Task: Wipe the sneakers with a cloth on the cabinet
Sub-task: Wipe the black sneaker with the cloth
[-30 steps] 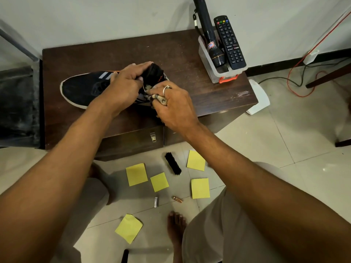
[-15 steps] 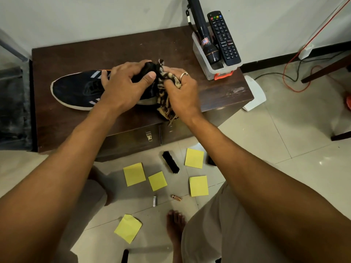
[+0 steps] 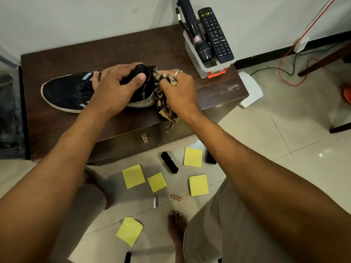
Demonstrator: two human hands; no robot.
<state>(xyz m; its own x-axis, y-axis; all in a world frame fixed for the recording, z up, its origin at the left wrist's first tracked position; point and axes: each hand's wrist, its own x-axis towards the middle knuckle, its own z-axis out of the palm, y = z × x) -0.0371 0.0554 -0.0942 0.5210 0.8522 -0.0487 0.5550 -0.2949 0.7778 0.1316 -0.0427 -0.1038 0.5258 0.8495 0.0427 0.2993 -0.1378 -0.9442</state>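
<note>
- Lying lengthwise left to right on the cabinet (image 3: 57,59), the sneaker (image 3: 64,92) points its toe left, heel right.
- Left hand (image 3: 114,88) grips the collar.
- Right hand (image 3: 178,90), nearer the heel, clutches the bunched cloth (image 3: 161,99) against it.

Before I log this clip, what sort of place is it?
Probably a room in a home: a low wooden cabinet against a plain wall, a TV remote and a flashlight standing in a plastic tub on it, and a tiled floor.
</note>
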